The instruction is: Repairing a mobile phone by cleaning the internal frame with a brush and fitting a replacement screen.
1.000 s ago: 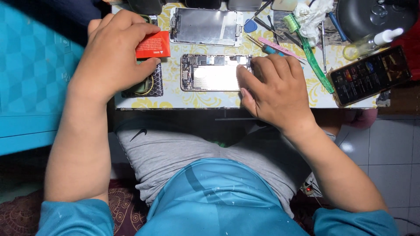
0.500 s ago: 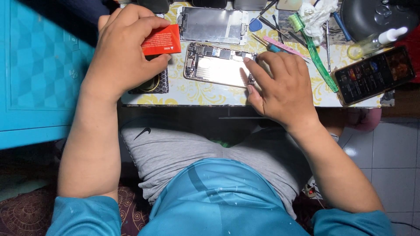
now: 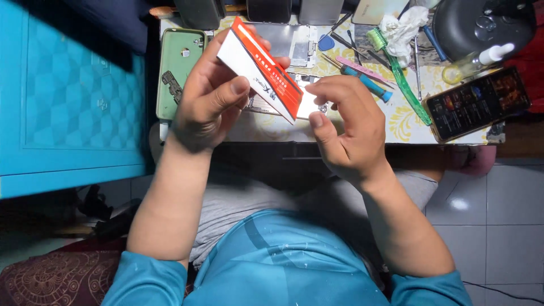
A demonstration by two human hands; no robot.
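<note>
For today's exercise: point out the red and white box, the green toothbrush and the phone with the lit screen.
red and white box (image 3: 262, 71), head view, on its white side face.
green toothbrush (image 3: 403, 85), head view, on the handle's middle.
phone with the lit screen (image 3: 479, 103), head view, on the middle of its screen.

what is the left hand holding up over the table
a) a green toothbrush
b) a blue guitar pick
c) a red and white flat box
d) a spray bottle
c: the left hand grips the red and white flat box between thumb and fingers, while the green toothbrush lies on the table.
</note>
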